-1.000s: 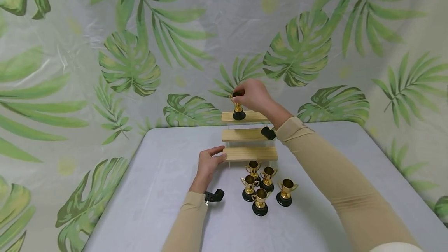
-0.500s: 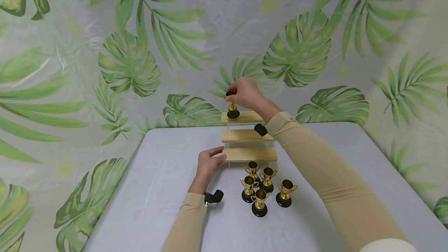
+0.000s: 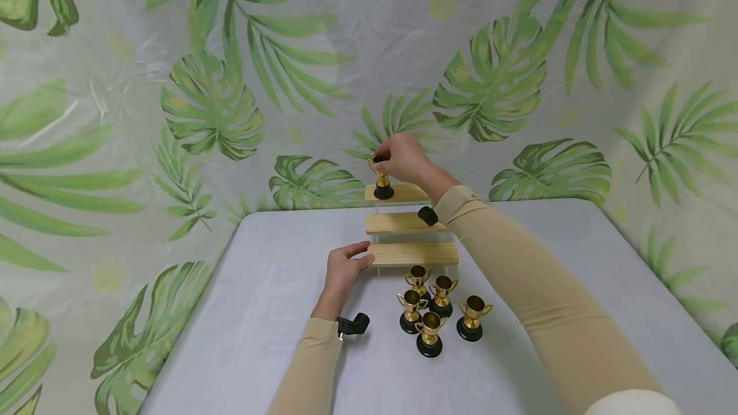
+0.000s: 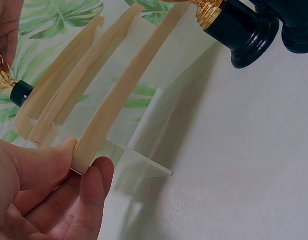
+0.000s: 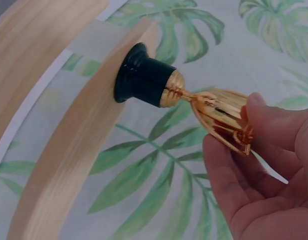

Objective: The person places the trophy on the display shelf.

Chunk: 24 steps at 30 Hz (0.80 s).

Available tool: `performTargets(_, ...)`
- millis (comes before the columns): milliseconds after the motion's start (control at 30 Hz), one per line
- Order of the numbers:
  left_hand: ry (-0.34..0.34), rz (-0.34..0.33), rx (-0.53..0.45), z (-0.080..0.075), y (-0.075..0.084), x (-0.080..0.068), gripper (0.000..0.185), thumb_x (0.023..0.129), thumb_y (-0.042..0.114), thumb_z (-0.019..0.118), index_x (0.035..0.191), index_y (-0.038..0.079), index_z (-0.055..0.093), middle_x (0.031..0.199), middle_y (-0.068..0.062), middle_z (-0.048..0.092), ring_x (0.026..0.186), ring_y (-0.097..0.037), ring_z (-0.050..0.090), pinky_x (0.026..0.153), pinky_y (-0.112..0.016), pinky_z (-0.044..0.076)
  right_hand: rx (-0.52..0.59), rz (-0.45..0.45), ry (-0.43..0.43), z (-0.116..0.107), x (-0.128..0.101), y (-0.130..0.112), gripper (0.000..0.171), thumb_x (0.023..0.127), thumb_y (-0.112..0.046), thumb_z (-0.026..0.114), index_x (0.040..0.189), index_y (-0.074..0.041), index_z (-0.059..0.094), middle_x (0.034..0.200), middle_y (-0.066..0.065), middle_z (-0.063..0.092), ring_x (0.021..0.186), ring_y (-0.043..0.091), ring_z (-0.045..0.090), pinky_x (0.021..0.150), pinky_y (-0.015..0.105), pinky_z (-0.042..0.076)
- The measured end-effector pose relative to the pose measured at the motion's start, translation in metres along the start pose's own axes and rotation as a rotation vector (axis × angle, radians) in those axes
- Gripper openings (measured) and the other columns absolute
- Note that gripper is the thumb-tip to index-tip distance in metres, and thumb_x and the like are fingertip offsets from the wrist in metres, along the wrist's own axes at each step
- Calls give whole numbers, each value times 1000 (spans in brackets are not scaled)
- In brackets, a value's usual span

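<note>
A three-step wooden stand (image 3: 412,253) with clear side panels sits on the white table (image 3: 277,312). My right hand (image 3: 403,155) pinches the cup of a small gold trophy (image 3: 382,179) with a black base, standing on the left end of the top step (image 3: 403,192); the right wrist view shows the trophy (image 5: 194,97) held by my fingertips (image 5: 266,125). My left hand (image 3: 343,271) grips the left end of the lowest step (image 4: 121,92) between thumb and fingers. Several more gold trophies (image 3: 438,309) stand grouped in front of the stand.
A leaf-printed plastic sheet (image 3: 219,95) hangs behind and beside the table. Black wrist-camera mounts (image 3: 353,324) show at both sleeves. Bare table surface lies left and right of the stand.
My right hand carried the trophy leftward along the top step to its left end and settled it there. The left hand kept its hold.
</note>
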State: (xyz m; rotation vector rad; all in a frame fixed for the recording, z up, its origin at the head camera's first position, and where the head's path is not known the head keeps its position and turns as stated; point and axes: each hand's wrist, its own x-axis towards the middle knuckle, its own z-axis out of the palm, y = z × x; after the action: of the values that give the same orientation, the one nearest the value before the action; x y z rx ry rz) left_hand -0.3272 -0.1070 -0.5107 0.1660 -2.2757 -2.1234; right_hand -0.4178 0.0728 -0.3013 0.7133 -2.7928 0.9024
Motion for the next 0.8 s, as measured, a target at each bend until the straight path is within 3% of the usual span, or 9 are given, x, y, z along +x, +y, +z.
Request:
performTargets(267,-1,-9,-15,1,0,-1,34,84,1,80,118,3,75,125,-13,68,97,-17,69,78,-27,58,15,20,-4,5,2,6,33,97,-20,71,128,-8,70,120,7,69,106,21,63,89,37,54)
performTargets(800,-11,-16,-17,1,-1,-1,36,85,2,79,120,4,74,127,-12,66,100,-18,69,79,-27,58,-12,-1,16,10,6,6,37,97,-18,69,132,-4,67,120,10,69,101,21,63,84,36,55)
